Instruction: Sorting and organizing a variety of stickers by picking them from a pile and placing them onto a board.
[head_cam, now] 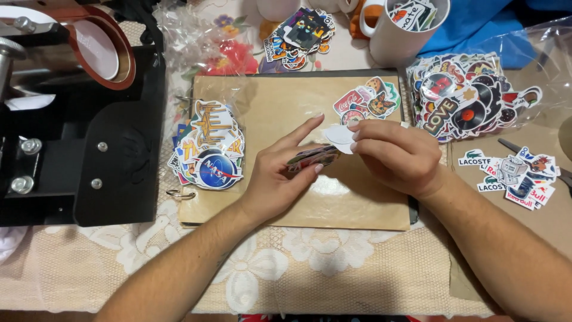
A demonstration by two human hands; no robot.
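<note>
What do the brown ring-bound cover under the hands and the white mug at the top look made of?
Brown ring-bound cover: apparently kraft card, matte and fibrous, though a soft sheen near the wrists suggests a clear film over it. White mug: probably glazed ceramic, judging by its smooth, thick wall and handle; I can't rule out coated metal.

Home craft table [333, 250]: lace floral tablecloth [149, 256], black heat press [89, 155], white mugs [402, 30], sticker piles [471, 98] all over.

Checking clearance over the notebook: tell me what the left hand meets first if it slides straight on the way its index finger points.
Likely the white backing paper pinched by the right hand, close beyond the left hand; depth is unclear.
</note>
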